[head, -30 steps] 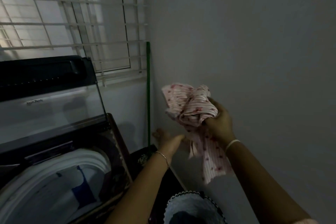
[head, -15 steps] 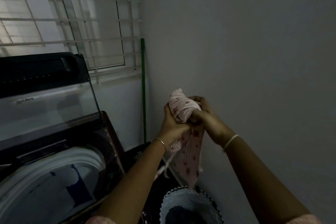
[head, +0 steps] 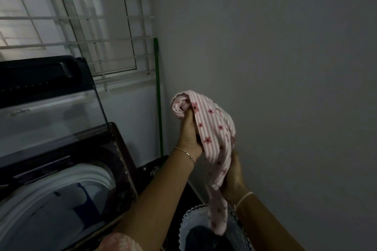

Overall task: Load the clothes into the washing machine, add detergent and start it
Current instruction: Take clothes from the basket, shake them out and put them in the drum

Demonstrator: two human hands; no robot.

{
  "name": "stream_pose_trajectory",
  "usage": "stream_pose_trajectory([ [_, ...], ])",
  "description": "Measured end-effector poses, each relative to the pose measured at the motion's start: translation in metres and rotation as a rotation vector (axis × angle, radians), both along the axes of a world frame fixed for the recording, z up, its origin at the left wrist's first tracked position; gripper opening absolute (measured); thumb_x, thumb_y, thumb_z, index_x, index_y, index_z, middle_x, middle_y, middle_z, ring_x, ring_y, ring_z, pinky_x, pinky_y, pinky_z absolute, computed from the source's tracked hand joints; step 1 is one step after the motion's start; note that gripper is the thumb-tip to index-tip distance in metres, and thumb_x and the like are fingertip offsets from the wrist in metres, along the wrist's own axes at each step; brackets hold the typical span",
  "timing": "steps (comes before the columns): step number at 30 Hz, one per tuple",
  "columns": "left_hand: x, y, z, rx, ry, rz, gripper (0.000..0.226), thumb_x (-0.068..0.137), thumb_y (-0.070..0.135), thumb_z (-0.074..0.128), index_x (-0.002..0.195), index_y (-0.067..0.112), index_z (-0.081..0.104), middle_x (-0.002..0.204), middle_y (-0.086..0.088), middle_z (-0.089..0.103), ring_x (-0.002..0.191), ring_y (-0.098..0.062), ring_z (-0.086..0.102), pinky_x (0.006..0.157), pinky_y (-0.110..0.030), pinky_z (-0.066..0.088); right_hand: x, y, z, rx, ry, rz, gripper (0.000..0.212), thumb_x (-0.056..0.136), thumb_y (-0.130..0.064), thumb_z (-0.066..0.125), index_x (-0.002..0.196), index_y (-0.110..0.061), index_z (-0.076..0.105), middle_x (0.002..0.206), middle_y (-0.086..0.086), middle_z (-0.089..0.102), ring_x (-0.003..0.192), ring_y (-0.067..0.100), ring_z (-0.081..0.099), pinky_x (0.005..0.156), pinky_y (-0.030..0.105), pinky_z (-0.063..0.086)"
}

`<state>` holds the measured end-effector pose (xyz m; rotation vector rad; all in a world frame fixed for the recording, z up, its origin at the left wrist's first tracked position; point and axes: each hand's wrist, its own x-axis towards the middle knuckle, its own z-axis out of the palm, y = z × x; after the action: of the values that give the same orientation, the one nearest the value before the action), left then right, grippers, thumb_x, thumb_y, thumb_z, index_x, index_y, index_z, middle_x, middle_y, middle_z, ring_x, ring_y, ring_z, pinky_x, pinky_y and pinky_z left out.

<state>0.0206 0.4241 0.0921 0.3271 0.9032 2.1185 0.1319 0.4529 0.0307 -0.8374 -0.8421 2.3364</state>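
Note:
A pink striped garment with small red flowers (head: pixel 214 130) hangs in the air to the right of the washing machine. My left hand (head: pixel 188 132) grips its bunched upper end. Lower down, my right hand (head: pixel 232 179) holds the garment's hanging part, and the loose tail dangles over the laundry basket (head: pixel 187 220). The top-loading washing machine (head: pixel 61 199) stands at the lower left with its glass lid (head: pixel 51 112) raised. Inside the drum lie white and blue clothes (head: pixel 67 201).
A dark garment (head: pixel 202 238) lies in the white lace-edged basket at the bottom. A green pole (head: pixel 158 96) leans in the corner beside the barred window (head: pixel 71 16). A plain grey wall fills the right side.
Both hands came together on the garment, then parted: my left hand now holds the top end higher, and my right hand has slid down along the cloth.

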Motion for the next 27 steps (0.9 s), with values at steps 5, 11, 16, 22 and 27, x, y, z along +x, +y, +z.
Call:
stream_pose_trajectory([
  [5,0.007,-0.003,-0.002,-0.086,-0.026,-0.079,0.068,0.090,0.068,0.030,0.122,0.016,0.061,0.102,-0.007,0.071,0.096,-0.025,0.064,0.080,-0.039,0.051,-0.003,0.003,0.000,-0.193,0.165,-0.027,0.071,0.089,-0.070,0.027,0.123,-0.016,0.059,0.111,0.013,0.067,0.099,0.032,0.058,0.088,0.046,0.046],
  [11,-0.003,-0.016,-0.026,-0.286,0.016,-0.083,0.063,0.086,0.071,0.034,0.115,0.024,0.065,0.118,-0.006,0.066,0.109,-0.026,0.059,0.099,-0.043,0.046,-0.011,0.026,0.022,-0.111,0.331,-0.047,0.064,0.096,-0.055,0.025,0.109,-0.014,0.072,0.119,0.015,0.067,0.104,0.035,0.066,0.096,0.052,0.047],
  [16,-0.011,-0.026,-0.032,-0.266,-0.105,-0.163,0.067,0.082,0.073,0.041,0.109,0.019,0.070,0.114,-0.013,0.070,0.109,-0.031,0.060,0.092,-0.044,0.048,-0.024,0.026,0.018,-0.043,0.096,0.017,0.046,0.102,-0.030,0.023,0.107,-0.002,0.060,0.101,0.020,0.066,0.094,0.032,0.063,0.087,0.042,0.052],
  [22,-0.010,-0.028,-0.028,-0.247,-0.111,-0.071,0.051,0.092,0.058,0.039,0.102,0.016,0.066,0.110,-0.011,0.067,0.101,-0.028,0.060,0.084,-0.038,0.049,-0.030,0.022,0.029,0.244,-0.040,0.023,0.028,0.100,-0.010,0.038,0.081,-0.008,0.058,0.072,0.010,0.067,0.058,0.015,0.067,0.058,0.028,0.052],
  [27,-0.005,-0.025,-0.007,-0.188,-0.122,-0.005,0.047,0.095,0.054,0.035,0.096,0.018,0.065,0.107,-0.004,0.064,0.085,-0.026,0.059,0.074,-0.035,0.049,-0.032,0.039,0.021,0.126,0.034,0.043,0.046,0.101,-0.044,0.030,0.106,-0.013,0.064,0.102,0.010,0.070,0.096,0.027,0.062,0.083,0.038,0.047],
])
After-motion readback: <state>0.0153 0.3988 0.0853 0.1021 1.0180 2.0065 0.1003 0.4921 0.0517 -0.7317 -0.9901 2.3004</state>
